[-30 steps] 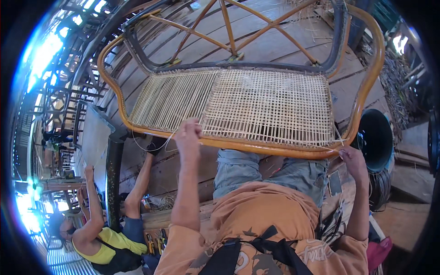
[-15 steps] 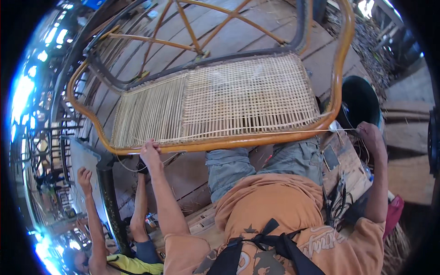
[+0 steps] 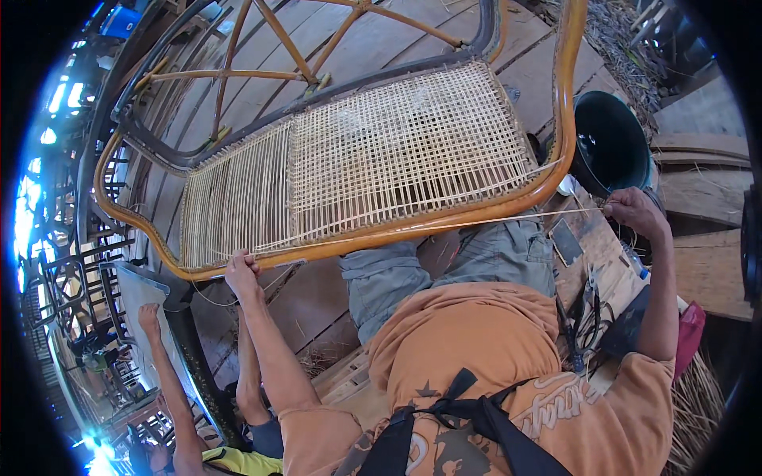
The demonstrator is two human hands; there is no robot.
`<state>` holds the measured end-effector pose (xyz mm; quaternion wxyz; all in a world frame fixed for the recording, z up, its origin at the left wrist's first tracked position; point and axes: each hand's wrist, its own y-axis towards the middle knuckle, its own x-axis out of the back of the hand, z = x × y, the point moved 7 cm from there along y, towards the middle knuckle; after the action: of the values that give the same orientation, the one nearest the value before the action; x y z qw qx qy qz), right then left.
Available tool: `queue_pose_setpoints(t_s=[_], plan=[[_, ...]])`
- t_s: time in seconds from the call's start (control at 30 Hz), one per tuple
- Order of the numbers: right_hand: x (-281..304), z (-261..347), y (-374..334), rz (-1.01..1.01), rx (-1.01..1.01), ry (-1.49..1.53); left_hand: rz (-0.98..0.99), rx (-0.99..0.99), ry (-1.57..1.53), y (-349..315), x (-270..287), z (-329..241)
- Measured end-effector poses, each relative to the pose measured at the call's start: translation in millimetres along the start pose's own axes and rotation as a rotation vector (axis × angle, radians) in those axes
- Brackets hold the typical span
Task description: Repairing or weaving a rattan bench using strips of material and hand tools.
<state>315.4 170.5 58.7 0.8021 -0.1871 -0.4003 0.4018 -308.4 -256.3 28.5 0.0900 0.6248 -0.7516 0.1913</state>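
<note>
Partly woven cane seat (image 3: 397,143), upper centre | Right hand (image 3: 637,213), right side: fingers pinched on cane strand (image 3: 559,212) stretched leftward along orange-brown front rail (image 3: 341,247) | Left hand (image 3: 244,274), left of centre: fingers curled at rail, cannot tell if gripping

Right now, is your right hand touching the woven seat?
Apart. The head view shows the right hand beyond the right end of the woven seat, a pale strand crossing the gap.

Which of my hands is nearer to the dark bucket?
Right. Your right hand is close to the bucket; your left hand is far to its left, at the seat rail.
</note>
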Motion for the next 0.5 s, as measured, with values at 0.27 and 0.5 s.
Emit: queue_pose_setpoints(t_s=[0.27,0.5], plan=[[-3.4,-3.3,1.8,-0.014,-0.007,-0.073,0.012,0.014,-0.033,0.4,0.2,-6.2],[1.3,-11.3,-7.8,-0.077,-0.018,-0.179,0.021,0.018,-0.078,19.2,-8.1,-7.0]])
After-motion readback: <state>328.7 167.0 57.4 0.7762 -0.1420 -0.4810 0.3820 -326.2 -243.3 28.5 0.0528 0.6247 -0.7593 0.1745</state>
